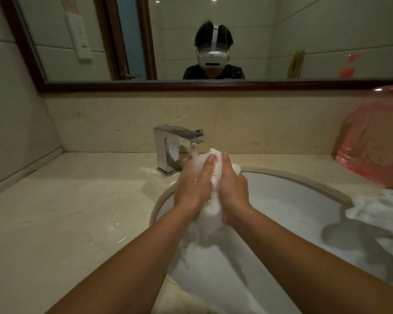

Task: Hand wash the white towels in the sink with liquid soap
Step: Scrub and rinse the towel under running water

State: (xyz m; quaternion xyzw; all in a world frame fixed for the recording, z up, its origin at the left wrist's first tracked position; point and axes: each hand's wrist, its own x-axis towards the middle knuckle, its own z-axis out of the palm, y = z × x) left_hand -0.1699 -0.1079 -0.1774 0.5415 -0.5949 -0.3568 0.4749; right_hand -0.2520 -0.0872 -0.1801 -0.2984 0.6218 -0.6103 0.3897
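Observation:
A wet, soapy white towel (210, 214) is bunched between my two hands above the white sink basin (293, 200). My left hand (194, 184) presses its left side and my right hand (234, 186) presses its right side, palms facing each other, fingers pointing away from me. The towel's top sticks out past my fingertips, right under the spout of the chrome tap (173, 148), where water runs onto it. Its lower end hangs into the basin. Another white towel (381, 211) lies draped over the sink's right rim.
A beige stone counter (66, 211) surrounds the sink. A pink plastic bag (372, 141) with something brown inside stands at the back right. A dark-framed mirror (191, 85) hangs on the wall behind the tap.

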